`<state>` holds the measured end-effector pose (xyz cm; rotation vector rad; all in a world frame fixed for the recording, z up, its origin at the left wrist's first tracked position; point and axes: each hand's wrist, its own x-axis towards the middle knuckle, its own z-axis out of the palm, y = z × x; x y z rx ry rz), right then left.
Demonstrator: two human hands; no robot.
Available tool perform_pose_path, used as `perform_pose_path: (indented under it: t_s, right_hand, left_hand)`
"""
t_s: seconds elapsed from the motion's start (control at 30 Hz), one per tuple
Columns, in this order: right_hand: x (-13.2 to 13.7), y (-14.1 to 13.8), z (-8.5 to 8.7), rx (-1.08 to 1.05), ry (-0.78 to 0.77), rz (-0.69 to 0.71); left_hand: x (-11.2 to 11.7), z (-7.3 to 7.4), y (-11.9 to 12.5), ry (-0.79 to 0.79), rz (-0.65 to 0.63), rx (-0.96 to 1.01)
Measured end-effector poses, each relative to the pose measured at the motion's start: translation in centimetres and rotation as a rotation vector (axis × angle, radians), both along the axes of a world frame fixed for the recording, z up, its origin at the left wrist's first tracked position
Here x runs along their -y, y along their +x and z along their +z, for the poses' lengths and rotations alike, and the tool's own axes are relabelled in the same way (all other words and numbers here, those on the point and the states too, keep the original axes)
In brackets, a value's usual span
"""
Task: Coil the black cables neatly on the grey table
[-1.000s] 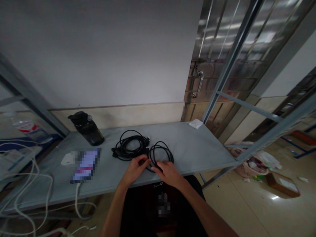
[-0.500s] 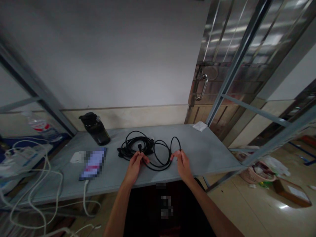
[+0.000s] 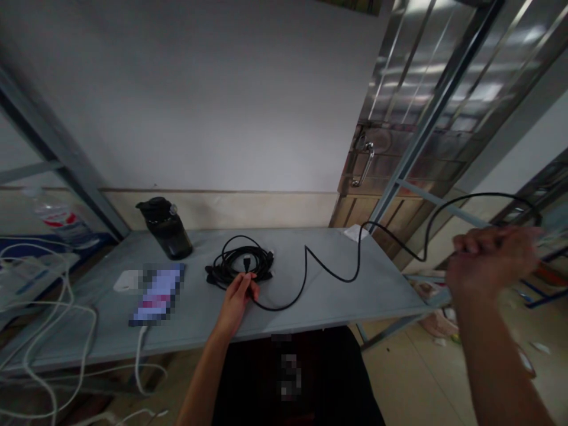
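Observation:
A black cable (image 3: 333, 273) runs in loose bends from my left hand to my right hand. My left hand (image 3: 239, 293) pinches it just below its dark plug (image 3: 247, 262), low over the table. Raised far out to the right, past the table's end, my right hand (image 3: 492, 257) is closed around the cable, which loops over its top. Behind my left fingers lies a coiled bundle of black cables (image 3: 226, 263) with several connectors at its sides. Part of the bundle is hidden by my left hand.
The grey table (image 3: 386, 290) carries a dark drinking bottle (image 3: 166, 231), a phone (image 3: 157, 296) with a white cable, a white charger (image 3: 127, 280) and a white packet (image 3: 355, 232). Tangled white cords (image 3: 62, 307) and a clear plastic bottle (image 3: 66, 222) are at left. A metal frame post (image 3: 410, 145) rises at right.
My right hand has swept up and far to the right with the cable, drawing its loops out into a long wavy line. My left hand keeps its pinch near the plug.

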<state>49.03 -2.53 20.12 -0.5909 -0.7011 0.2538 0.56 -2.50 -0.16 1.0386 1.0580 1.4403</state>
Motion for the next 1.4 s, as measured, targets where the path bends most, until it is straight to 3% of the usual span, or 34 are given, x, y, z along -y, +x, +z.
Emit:
perform_pose_path:
  t_s: [0.17,0.27,0.33,0.43,0.5,0.57,0.63,0.77,0.93,1.07,1.2,1.4]
  right_hand:
    - [2.3,2.9,3.7,0.127,0.087,-0.111]
    - [2.2,1.8,4.1,0.167,0.08,-0.109]
    - [1.6,0.0,3.3,0.21,0.069,-0.065]
    - [0.4,-4.2,0.7,0.316,-0.005,0.045]
    - [0.2,-7.8,-2.0,0.468,-0.161,0.108]
    - [0.5,-11.9,-5.0,0.779,-0.334,0.176]
    - [1.2,-16.0,-8.0,1.091,-0.429,0.338]
    - [2.7,-23.0,-14.0,1.563,-0.351,0.494]
    - [3.2,-27.1,-19.7,1.672,-0.405,0.561]
    - [2.6,-27.8,-21.5,1.68,-0.462,0.553]
    - [2.1,-28.2,-21.6,1.728,-0.469,0.527]
    - [1.5,-28.5,-21.3,1.751,-0.461,0.595]
  left_hand:
    - [-0.1,0.0,0.0,0.005,0.004,-0.01]
    - [-0.2,-0.2,0.0,-0.008,0.004,-0.025]
    - [-0.2,-0.2,0.0,-0.011,0.003,-0.03]
    - [0.0,-0.1,-0.1,-0.012,0.004,-0.04]
    - [0.1,0.0,-0.1,-0.004,-0.005,-0.047]
    - [0.1,-0.2,0.0,0.01,-0.017,-0.051]
    - [-0.1,-0.5,0.0,0.017,-0.015,-0.064]
    - [-0.5,-1.2,0.0,-0.002,0.011,-0.085]
    - [-0.3,-1.0,-0.1,-0.01,0.006,-0.075]
    - [0.0,-0.3,-0.1,-0.005,-0.04,-0.088]
    - [-0.2,-0.5,0.0,0.003,-0.066,-0.108]
    - [0.0,-0.8,-0.2,-0.002,-0.087,-0.091]
